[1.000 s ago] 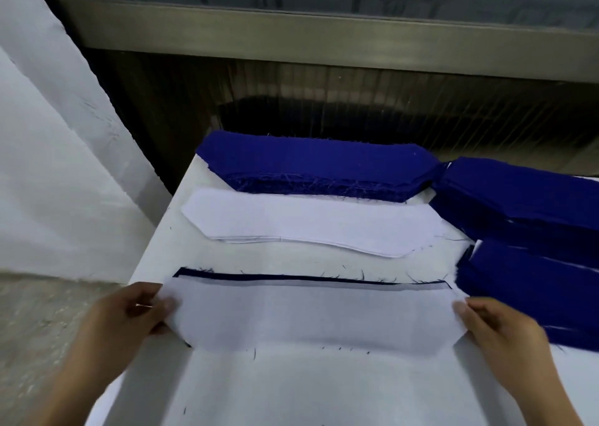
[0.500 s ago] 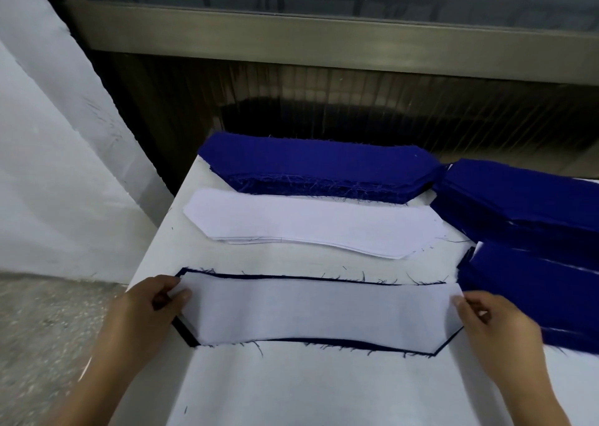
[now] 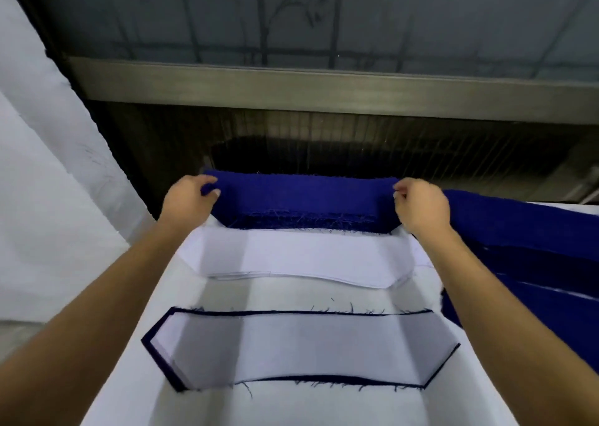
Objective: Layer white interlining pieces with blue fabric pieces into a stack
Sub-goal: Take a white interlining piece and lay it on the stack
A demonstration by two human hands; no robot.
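Both left hand [image 3: 186,202] and right hand [image 3: 421,205] now off stack [image 3: 301,347], on blue pile [image 3: 304,198]

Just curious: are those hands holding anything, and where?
The top blue fabric piece of the far pile: left hand pinches its left end, right hand its right end.

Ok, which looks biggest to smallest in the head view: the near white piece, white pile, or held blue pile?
Near white interlining piece
Middle white interlining pile
Far blue fabric pile
Same outline, so nearness makes this unsure.
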